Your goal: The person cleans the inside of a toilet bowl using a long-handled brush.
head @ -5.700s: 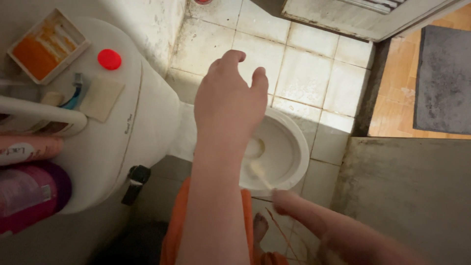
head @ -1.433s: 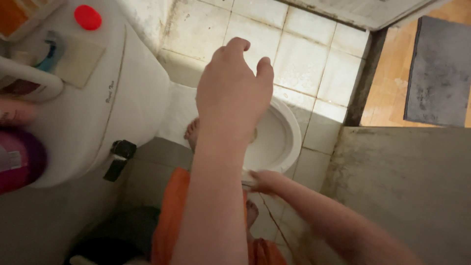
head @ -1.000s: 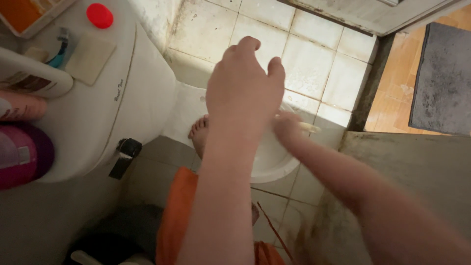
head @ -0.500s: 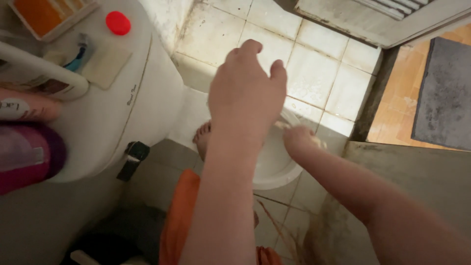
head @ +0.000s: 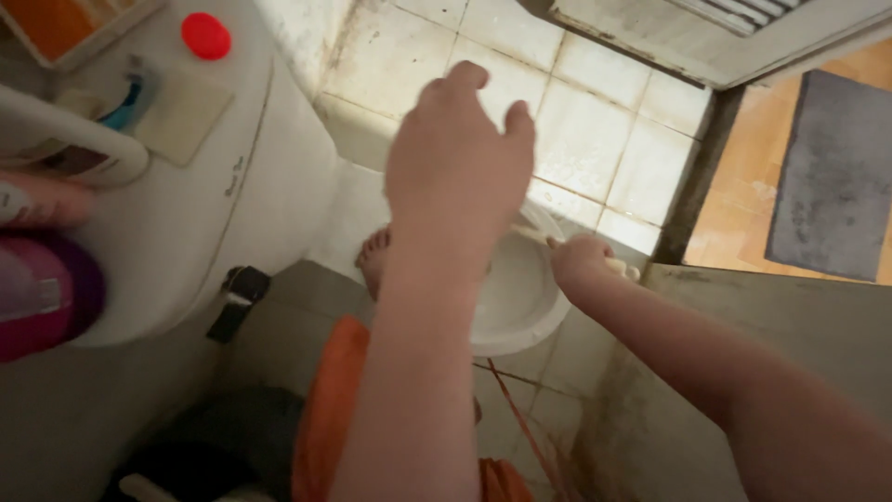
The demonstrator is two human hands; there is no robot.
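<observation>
A tiled floor (head: 595,121) is seen from above, with a white toilet tank (head: 223,214) at the left and a white toilet bowl (head: 520,297) set low in the middle. On the tank lid are laid a red cap (head: 206,35), a pale flat pad (head: 182,113) and bottles at the left edge. A grey mat (head: 827,177) is visible beyond the doorway at the right.

The left hand (head: 460,167) is held in the air above the bowl, fingers loosely spread and nothing gripped. The right hand (head: 581,262) is closed around a pale brush handle (head: 534,235) at the far right rim of the bowl; the handle runs from that fist leftward and passes under the left hand, so the brush end is hidden. A bare foot (head: 373,260) is placed just beside the bowl, on its left.

Some risks can be judged. Dirty water could be flicked onto the foot or the floor if the handle were swung sharply, since the foot stands so close. The grip could slip if the handle is wet. With the left hand raised and unsupported, balance could be lost on damp tile.
</observation>
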